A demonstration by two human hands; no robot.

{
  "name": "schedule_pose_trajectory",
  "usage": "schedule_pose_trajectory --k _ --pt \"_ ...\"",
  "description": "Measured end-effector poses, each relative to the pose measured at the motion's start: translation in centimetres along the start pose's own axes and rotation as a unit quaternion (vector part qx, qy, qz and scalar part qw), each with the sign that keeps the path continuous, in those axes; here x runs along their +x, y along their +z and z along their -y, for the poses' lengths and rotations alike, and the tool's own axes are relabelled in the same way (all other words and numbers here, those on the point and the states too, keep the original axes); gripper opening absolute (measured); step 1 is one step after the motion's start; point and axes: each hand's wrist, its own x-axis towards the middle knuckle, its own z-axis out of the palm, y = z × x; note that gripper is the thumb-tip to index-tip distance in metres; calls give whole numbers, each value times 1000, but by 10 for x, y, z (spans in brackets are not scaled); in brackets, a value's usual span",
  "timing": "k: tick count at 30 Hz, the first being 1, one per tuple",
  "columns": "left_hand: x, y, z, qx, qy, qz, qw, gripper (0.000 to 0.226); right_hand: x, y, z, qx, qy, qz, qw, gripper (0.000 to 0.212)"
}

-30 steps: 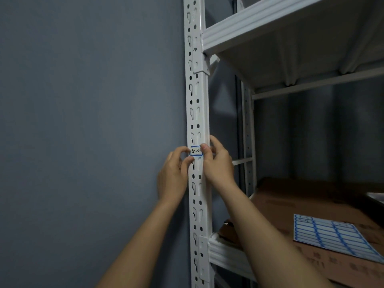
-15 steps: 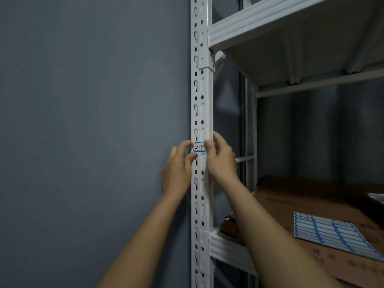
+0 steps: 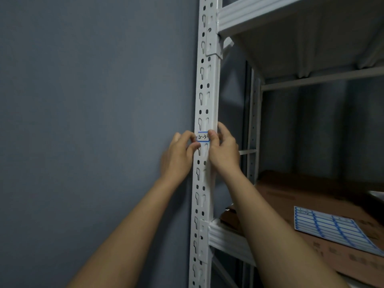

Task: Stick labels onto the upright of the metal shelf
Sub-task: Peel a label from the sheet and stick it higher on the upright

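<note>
Both hands pinch the label (image 3: 202, 137): left hand (image 3: 178, 154) at its 9 o'clock end, right hand (image 3: 223, 151) at 3 o'clock, holding it across the upright (image 3: 204, 183). Best levelled, then smoothed from the centre outward over the slots. Glossy blue-edged paper meets white perforated steel; the label sheet (image 3: 332, 227) lies on cardboard (image 3: 311, 196) at 4 o'clock.

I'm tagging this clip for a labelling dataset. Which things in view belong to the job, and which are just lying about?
In the job:
- small white blue-edged label, handwritten
- white perforated metal upright
- left hand and right hand, both pinching the label's ends against the upright
- sheet of blank blue-edged labels, the supply

Lying about:
- brown cardboard boxes on the lower white shelf
- grey wall
</note>
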Motion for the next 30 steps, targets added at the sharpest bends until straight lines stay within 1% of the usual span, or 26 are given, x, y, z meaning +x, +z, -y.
schedule_pose_trajectory --k 5,9,13,16,19,22,26,28,30 --pt "-5 6 -1 -32 -15 -35 999 19 0 4 -1 -1 10 6 1000 39" --pt "-8 8 0 -42 -20 -42 998 17 1 8 -4 6 9 7 1000 42" --pt "-2 6 3 -47 -13 -16 999 15 2 9 -7 8 6 -3 1000 42" --pt "0 3 4 -34 -10 9 999 9 1 9 -7 6 5 -4 1000 36" --pt "-3 5 3 -33 -22 -1 999 11 0 7 -6 0 8 -4 1000 36" --pt "-6 5 -1 -30 -32 -24 999 15 0 6 -4 5 5 5 1000 32" --pt "-10 9 -1 -37 -32 -41 998 18 -1 10 -3 7 13 -3 1000 52" --pt "-11 11 0 -50 -34 -47 997 16 -2 11 -3 4 12 -7 1000 54" --pt "-9 10 1 -54 -31 -43 997 13 -2 11 -3 0 9 -10 1000 51"
